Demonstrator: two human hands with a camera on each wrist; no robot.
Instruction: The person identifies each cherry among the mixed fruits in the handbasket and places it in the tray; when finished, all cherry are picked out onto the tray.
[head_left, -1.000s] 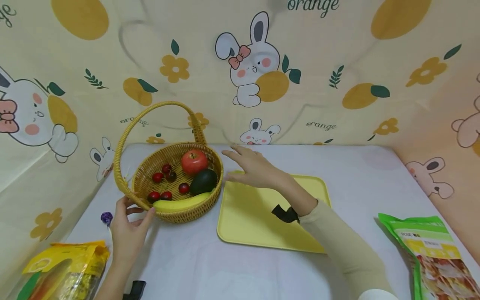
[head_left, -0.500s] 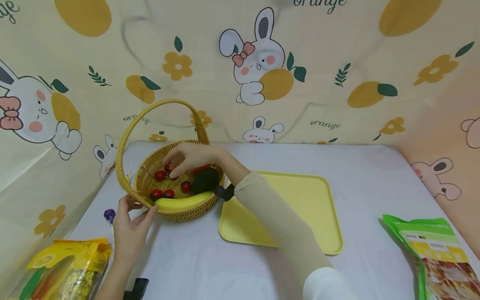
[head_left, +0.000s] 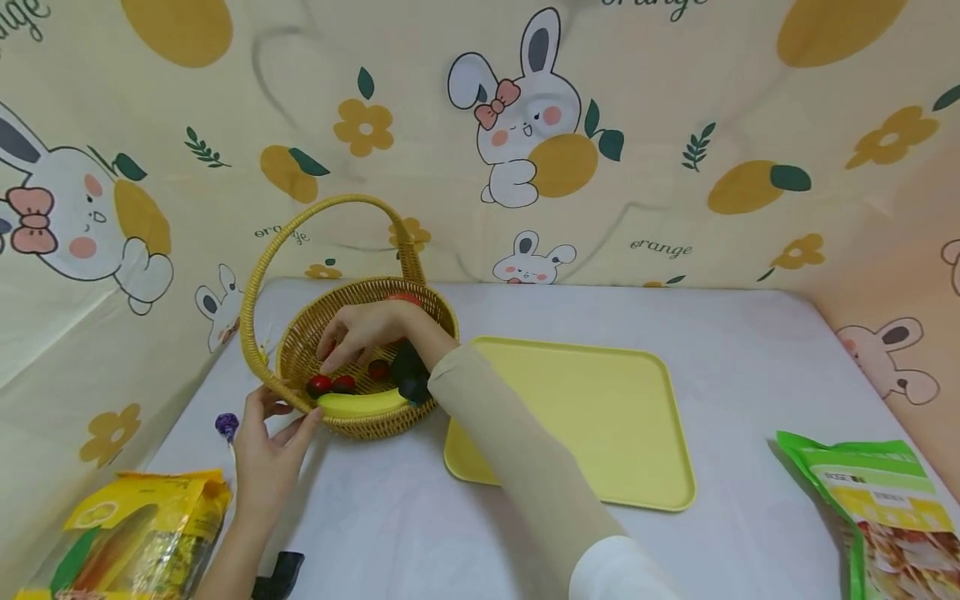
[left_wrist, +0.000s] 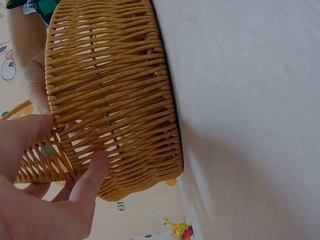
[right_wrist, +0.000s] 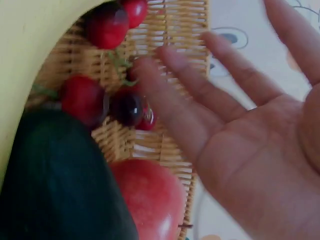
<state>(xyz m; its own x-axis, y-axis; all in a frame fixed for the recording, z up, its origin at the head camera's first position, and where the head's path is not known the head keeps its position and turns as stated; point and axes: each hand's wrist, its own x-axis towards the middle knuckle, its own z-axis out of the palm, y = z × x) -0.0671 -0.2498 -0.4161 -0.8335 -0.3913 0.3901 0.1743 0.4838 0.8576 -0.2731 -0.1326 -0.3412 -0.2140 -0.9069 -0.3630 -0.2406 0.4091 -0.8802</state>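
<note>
A wicker basket [head_left: 375,429] with a tall handle stands at the left of the table. My left hand [head_left: 270,454] grips its near-left side by the handle's foot, thumb at the rim and fingers against the outer weave [left_wrist: 110,100]. Over the basket's inside reaches my right hand [head_left: 367,327], fingers spread and only slightly bent in the right wrist view, next to dark red cherries [right_wrist: 82,100]. It holds nothing that I can see. A banana [head_left: 360,406] lies along the near rim. The avocado [right_wrist: 55,175] and red apple [right_wrist: 150,200] are partly hidden by my right arm in the head view.
A yellow tray [head_left: 600,408] lies right of the basket, partly under my right forearm. A yellow food bag [head_left: 142,533] is at front left, a green one [head_left: 885,500] at far right. A purple-wrapped lollipop [head_left: 227,425] lies beside my left hand.
My right hand has moved left from above the tray into the basket, then a little nearer the front cherries. The left hand has kept its hold on the basket.
</note>
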